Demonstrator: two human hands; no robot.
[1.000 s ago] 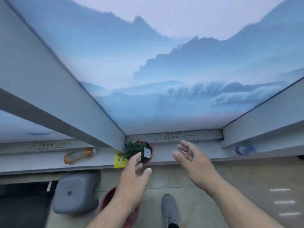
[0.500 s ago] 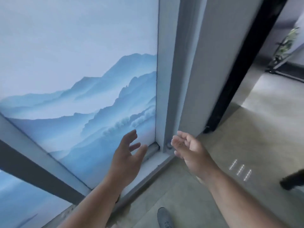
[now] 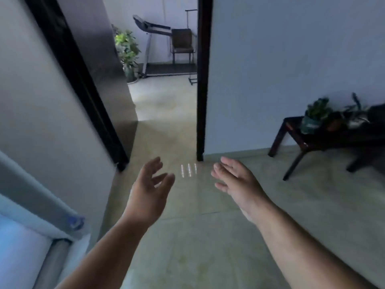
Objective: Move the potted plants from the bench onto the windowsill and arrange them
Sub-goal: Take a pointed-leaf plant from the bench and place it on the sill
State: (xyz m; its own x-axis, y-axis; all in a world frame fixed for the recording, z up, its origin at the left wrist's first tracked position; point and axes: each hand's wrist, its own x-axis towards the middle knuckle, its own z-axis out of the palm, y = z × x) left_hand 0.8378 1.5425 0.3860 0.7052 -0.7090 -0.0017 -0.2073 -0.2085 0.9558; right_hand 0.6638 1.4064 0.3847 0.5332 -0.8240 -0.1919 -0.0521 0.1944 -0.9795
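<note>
potted plants (image 3: 317,115) on bench (image 3: 295,140), right of doorway (image 3: 166,80)

Pale tiled floor (image 3: 208,247) ahead, three short light streaks (image 3: 189,170) glinting on it. Grey-blue wall (image 3: 291,59) on the right, a black-framed doorway (image 3: 203,80) opening onto a brighter room: treadmill (image 3: 158,38), brown chair (image 3: 182,43), leafy floor plant (image 3: 126,49). Window frame (image 3: 31,195) low left, blurred.

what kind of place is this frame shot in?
Probably a home, or perhaps a small office: tiled floor, a dark bench with potted plants against a plain wall, and through the doorway a treadmill, a chair and a large houseplant.
</note>
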